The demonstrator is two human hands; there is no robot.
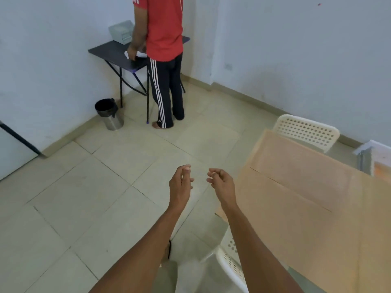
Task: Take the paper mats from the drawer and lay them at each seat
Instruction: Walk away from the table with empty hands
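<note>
My left hand [180, 186] and my right hand [222, 182] are stretched out side by side over the tiled floor, fingers loosely curled, holding nothing. To their right lies the table top, where two tan paper mats [296, 166] lie, one partly over the other. A small grey drawer box [122, 31] stands on a dark folding table [112, 52] in the far corner. No mat is in either hand.
A person in a red shirt [165, 28] stands at the dark table, a hand on something white. A steel bin [109, 114] sits by the wall. White perforated chairs stand at the table's far side [306, 131] and near side [230, 263].
</note>
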